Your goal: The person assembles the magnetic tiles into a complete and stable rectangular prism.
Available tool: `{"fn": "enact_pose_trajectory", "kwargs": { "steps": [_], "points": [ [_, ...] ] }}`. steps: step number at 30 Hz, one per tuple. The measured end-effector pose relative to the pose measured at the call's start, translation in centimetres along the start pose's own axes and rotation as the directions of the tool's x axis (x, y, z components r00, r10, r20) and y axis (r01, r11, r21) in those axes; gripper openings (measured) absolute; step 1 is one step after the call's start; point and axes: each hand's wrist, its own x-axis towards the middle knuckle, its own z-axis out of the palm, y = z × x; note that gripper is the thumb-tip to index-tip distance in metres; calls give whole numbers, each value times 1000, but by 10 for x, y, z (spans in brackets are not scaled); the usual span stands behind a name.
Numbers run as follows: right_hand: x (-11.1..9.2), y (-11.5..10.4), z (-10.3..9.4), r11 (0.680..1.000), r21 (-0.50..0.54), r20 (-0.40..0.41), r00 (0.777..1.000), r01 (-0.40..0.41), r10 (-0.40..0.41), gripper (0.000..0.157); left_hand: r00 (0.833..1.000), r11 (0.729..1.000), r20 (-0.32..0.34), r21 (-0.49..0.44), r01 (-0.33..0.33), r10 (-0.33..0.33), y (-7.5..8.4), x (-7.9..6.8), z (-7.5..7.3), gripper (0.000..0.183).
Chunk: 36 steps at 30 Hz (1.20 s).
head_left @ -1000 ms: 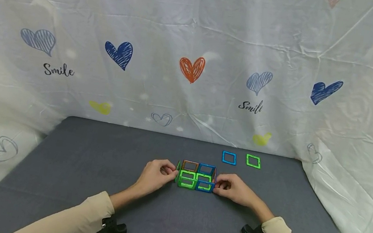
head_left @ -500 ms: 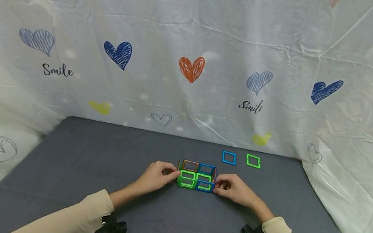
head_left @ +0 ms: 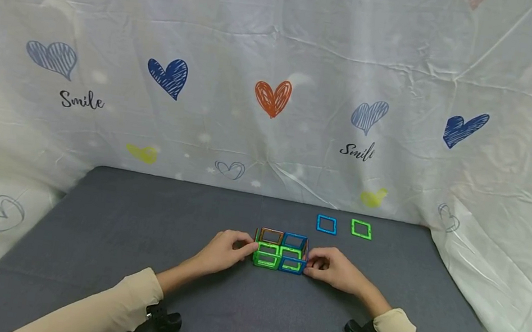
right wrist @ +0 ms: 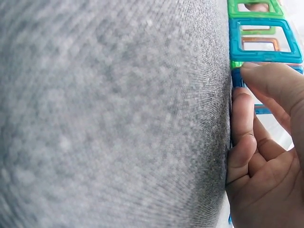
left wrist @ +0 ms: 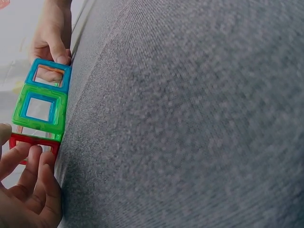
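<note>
A low open box of magnetic tiles (head_left: pixel 279 263) stands on the grey cloth between both hands. In the left wrist view its front has a green tile (left wrist: pixel 59 111) and a blue tile (left wrist: pixel 67 78). A red tile (left wrist: pixel 31 138) closes the left end, upright against its neighbours. My left hand (head_left: pixel 220 250) holds this red tile with its fingertips against the outer face and the thumb near the upper edge. At the opposite end my right hand (head_left: pixel 338 271) steadies the box, its thumb (right wrist: pixel 270 78) by the blue corner and the other fingers curled against the end.
Behind the box a loose blue tile (head_left: pixel 327 218) and a loose green tile (head_left: pixel 360 237) lie flat, a small gap apart. A white curtain (head_left: pixel 210 124) printed with hearts hangs along the back edge of the grey table (head_left: pixel 245 316).
The left end tile, leaning outward a second ago, has swung in against the box. My left hand has shifted slightly right with it. The right hand has stayed in place.
</note>
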Motion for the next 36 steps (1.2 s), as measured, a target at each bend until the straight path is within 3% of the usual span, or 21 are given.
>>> {"fn": "enact_pose_trajectory", "kwargs": {
  "steps": [13,22,36],
  "points": [
    [0,-1,-3,1000,6,-2,1000,13,-13,4,1000,1000,12,-1,11,-11,-1,3,0,27],
    [-1,-1,-2,1000,15,-1,1000,13,-13,6,998,998,-38,17,60,-59,3,12,3,34],
    [0,-1,-1,1000,12,-6,1000,17,-17,7,997,996,-26,-56,72,-74,7,13,3,26]
  ]
}}
